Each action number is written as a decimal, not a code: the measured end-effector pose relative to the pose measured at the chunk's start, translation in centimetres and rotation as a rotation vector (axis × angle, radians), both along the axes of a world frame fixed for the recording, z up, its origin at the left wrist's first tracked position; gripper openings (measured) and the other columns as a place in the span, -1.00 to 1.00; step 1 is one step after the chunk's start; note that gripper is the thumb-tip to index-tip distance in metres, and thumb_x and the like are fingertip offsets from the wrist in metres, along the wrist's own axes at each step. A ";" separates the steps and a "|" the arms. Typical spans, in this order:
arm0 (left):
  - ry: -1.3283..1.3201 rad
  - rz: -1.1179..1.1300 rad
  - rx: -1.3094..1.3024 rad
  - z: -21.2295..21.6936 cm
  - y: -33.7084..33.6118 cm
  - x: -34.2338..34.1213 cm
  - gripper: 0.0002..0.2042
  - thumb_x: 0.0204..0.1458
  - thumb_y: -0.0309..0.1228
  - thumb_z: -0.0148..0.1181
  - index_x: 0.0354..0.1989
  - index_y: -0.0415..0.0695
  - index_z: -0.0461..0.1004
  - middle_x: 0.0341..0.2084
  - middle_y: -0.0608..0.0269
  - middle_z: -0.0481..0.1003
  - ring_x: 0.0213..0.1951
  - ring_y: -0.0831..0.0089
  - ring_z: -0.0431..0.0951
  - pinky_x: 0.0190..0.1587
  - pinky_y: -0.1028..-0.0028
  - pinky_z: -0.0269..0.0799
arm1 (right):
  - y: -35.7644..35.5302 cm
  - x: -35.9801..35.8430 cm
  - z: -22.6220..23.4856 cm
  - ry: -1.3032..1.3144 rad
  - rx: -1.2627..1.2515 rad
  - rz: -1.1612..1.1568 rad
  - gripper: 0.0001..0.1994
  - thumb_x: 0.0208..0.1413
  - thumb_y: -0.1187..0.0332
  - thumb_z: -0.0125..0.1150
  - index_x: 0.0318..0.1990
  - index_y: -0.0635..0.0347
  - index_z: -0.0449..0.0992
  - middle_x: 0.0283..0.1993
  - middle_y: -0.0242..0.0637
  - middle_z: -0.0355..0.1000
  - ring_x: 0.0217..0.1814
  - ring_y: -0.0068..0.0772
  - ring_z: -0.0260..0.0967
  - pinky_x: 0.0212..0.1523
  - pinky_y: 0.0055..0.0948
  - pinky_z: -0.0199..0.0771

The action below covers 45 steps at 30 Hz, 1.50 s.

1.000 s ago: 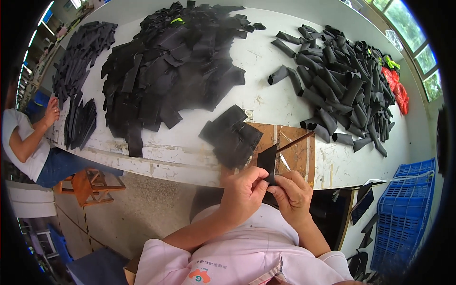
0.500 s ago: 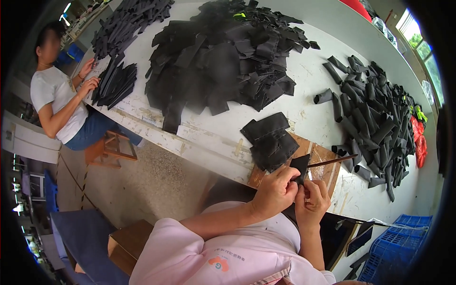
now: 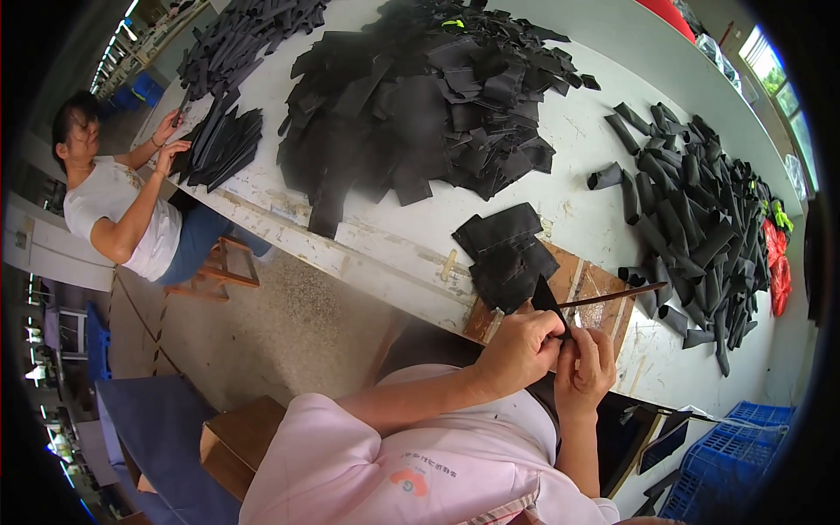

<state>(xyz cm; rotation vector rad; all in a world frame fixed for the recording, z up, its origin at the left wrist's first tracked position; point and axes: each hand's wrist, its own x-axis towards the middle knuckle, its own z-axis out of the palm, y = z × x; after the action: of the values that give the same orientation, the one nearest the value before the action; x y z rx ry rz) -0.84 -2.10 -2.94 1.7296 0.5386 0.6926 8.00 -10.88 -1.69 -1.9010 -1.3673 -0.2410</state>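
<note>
A small folded black fabric piece [image 3: 546, 300] is pinched between my two hands above the table's near edge. My left hand [image 3: 523, 350] is closed on its left side, thumb and forefinger together. My right hand [image 3: 584, 374] grips its lower right corner with curled fingers. Just beyond the hands, a thin brown rod [image 3: 617, 297] slants out over a brown board [image 3: 604, 317]; its near end lies behind the fabric, and I cannot tell whether they touch. Next to my left hand lies a small stack of flat black fabric pieces [image 3: 506, 254].
A large heap of flat black pieces [image 3: 411, 114] covers the table's middle. Rolled black tubes [image 3: 691, 227] are piled at right, beside a red plastic bag [image 3: 776, 267]. A co-worker [image 3: 122, 210] handles black strips [image 3: 219, 149] at left. Blue crates [image 3: 726, 455] stand at lower right.
The fabric piece has turned from broadside to nearly edge-on, with my fingers drawn closer together on it. The whole view has shifted slightly. The co-worker's head has tilted.
</note>
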 end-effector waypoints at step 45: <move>-0.095 0.001 -0.875 -1.0 0.2 -1.8 -0.81 -0.17 -0.66 0.02 -0.32 -0.27 0.35 -0.58 0.25 0.46 -0.73 0.77 0.25 -0.75 0.72 0.10 | -1.1 0.4 -2.8 1.759 0.029 0.243 -0.84 0.02 0.32 0.12 -0.42 0.22 0.37 -0.59 -0.45 0.26 -0.59 -0.69 0.15 -0.58 -0.71 0.20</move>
<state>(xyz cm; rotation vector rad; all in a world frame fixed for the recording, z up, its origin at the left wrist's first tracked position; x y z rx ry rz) -2.66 -1.91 -3.99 0.8735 0.6484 0.4314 8.36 -11.93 -4.48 -1.0834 -0.2736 1.2316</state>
